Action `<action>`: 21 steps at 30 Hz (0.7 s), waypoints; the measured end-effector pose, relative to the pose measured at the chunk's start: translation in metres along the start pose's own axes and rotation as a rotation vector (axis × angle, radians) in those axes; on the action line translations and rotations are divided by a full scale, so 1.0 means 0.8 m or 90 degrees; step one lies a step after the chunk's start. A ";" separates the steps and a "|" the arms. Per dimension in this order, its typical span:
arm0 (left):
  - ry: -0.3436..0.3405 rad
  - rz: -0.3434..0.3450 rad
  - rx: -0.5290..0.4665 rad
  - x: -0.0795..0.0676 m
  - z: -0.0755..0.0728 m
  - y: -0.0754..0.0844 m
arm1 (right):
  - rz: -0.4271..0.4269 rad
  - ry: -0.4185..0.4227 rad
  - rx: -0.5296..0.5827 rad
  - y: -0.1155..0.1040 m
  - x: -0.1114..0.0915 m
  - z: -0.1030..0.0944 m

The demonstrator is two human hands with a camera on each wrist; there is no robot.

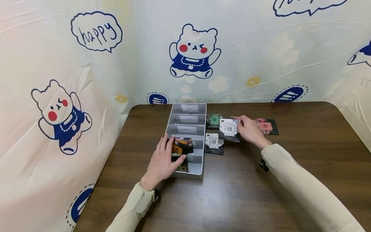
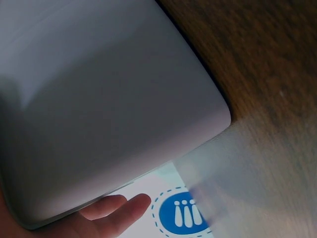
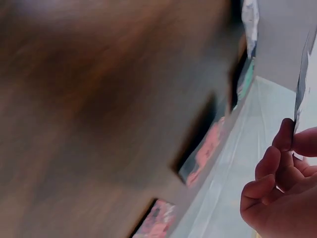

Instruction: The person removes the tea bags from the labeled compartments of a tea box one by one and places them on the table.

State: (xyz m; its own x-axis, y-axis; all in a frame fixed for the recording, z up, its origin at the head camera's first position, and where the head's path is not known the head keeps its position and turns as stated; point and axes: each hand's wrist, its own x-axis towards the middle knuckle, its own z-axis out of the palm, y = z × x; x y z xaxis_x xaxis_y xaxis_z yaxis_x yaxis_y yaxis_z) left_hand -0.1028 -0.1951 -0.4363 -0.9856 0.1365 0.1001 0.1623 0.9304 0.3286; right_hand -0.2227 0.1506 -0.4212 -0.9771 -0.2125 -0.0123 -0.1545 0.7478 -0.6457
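Observation:
My right hand (image 1: 250, 132) pinches a white-labelled black sachet (image 1: 229, 129) between thumb and fingertips, tilted up over the table right of a long grey divided box (image 1: 188, 176). In the right wrist view that sachet (image 3: 302, 84) is seen nearly edge-on. My left hand (image 1: 159, 161) rests over the box's left side near the front, fingers fairly straight and thumb reaching over the front compartment. Beside its fingers, an orange-and-black sachet (image 1: 185, 146) lies in the second compartment from the front. Another dark sachet (image 1: 183, 167), partly hidden by the thumb, lies in the front one.
Against the box's right side lie another white-labelled sachet (image 1: 214, 141) and a green-labelled one (image 1: 214, 120). A pink-labelled sachet (image 1: 268, 126) lies beyond my right hand, with another pink one (image 1: 234, 118) partly covered. Paper labels (image 1: 188, 119) mark the rear compartments. A printed curtain (image 1: 243, 48) hangs behind the table.

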 end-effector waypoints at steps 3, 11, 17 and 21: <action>0.004 0.003 0.001 0.000 0.000 -0.001 | -0.009 -0.008 -0.012 0.009 -0.008 -0.002; -0.002 -0.003 0.002 -0.002 0.003 0.000 | -0.020 -0.015 -0.027 0.041 -0.033 0.002; -0.001 -0.006 0.000 -0.001 0.002 0.001 | -0.027 0.000 -0.058 0.056 -0.042 0.004; 0.002 -0.003 0.002 0.000 0.002 0.001 | -0.032 -0.010 -0.060 0.060 -0.046 0.003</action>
State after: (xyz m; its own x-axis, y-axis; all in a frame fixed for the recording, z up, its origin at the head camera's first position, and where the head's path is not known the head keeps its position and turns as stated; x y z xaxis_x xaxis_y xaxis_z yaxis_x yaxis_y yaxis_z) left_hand -0.1028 -0.1939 -0.4372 -0.9861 0.1310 0.1021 0.1576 0.9321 0.3261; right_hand -0.1941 0.1932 -0.4536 -0.9654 -0.2606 0.0068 -0.2177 0.7916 -0.5709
